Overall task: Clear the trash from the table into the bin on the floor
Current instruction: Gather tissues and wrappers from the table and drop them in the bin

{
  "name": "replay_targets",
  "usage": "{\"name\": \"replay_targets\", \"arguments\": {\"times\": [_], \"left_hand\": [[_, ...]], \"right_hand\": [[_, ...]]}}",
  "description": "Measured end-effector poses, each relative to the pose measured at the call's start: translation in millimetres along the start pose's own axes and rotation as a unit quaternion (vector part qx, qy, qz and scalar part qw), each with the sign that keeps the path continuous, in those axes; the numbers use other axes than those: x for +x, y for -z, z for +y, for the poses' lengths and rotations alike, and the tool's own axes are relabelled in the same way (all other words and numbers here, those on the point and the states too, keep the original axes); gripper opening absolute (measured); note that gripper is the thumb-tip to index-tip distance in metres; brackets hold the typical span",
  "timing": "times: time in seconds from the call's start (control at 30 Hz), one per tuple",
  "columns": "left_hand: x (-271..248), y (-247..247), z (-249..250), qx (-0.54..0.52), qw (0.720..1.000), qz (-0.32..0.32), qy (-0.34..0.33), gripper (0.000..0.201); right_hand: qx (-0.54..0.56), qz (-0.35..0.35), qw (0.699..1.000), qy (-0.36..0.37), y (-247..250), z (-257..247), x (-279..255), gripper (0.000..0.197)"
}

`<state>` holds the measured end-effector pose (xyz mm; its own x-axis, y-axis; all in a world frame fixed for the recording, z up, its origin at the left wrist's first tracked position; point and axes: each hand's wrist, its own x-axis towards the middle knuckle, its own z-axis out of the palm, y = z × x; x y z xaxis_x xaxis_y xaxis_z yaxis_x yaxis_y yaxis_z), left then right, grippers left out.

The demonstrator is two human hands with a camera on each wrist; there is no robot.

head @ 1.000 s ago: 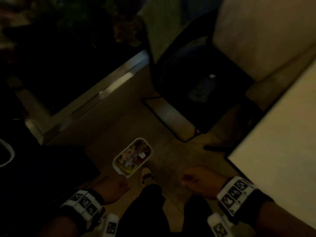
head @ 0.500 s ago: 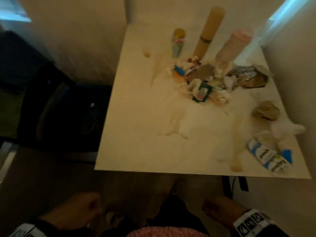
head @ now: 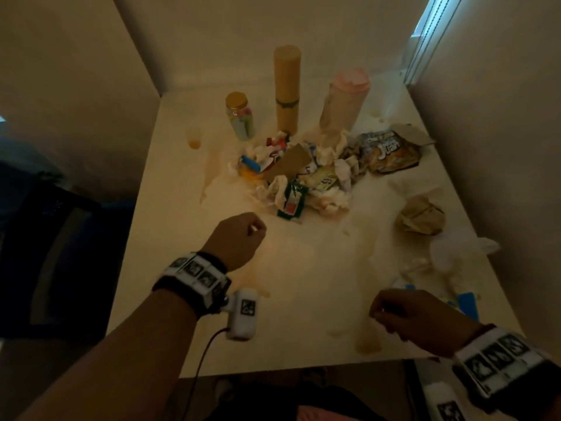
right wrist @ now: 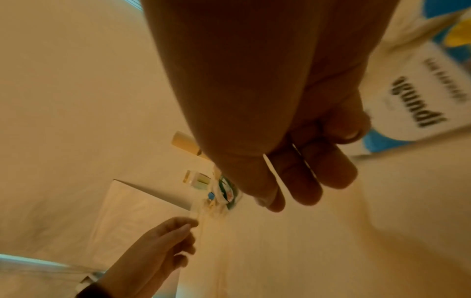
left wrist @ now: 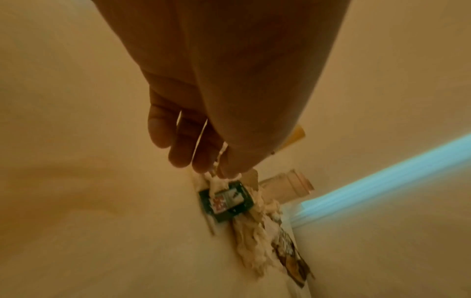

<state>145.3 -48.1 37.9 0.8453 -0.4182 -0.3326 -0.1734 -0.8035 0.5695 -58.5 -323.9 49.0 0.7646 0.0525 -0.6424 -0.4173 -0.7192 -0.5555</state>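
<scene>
two hands [head: 235, 238] [head: 416, 317] empty | crumpled tissue pile [head: 303, 174] | glossy table [head: 170, 232]

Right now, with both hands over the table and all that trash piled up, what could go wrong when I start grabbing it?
1. The trash pile sits right against the jar, the tall tube and the pink cup; a wide sweep with the left hand could knock them over.
2. Wet-looking stains cover the table; soaked tissues may tear or drip on the way to the bin.
3. The right hand hovers near the blue and white wrapper by the edge; a nudge might push it off.
</scene>
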Motion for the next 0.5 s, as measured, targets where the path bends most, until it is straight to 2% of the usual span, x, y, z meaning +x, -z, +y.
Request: {"name": "replay_targets", "arguments": {"times": [0.1,0.27,0.33,0.4,0.5], "left_hand": [[46,-12,27,0.039,0.999,0.01,-0.018,0.017],[119,-34,31,0.133,0.99,0.019,-0.036,0.062],[144,-40,22,0.159,0.985,0.024,-0.065,0.07],[156,-40,21,0.187,0.979,0.015,-0.076,0.057],[153,-31,25,0.172,0.98,0.02,-0.097,0.025]], "right_hand": [[-0.018,0.035,0.999,0.024,20,-3,17,0.008],[-0.048,0.137,0.988,0.056,41,-22,49,0.005],[-0.07,0.181,0.979,0.067,49,-25,68,0.008],[-0.082,0.224,0.969,0.059,59,-27,89,0.011],[-0.079,0.269,0.959,0.039,70,-35,120,0.018]]}}
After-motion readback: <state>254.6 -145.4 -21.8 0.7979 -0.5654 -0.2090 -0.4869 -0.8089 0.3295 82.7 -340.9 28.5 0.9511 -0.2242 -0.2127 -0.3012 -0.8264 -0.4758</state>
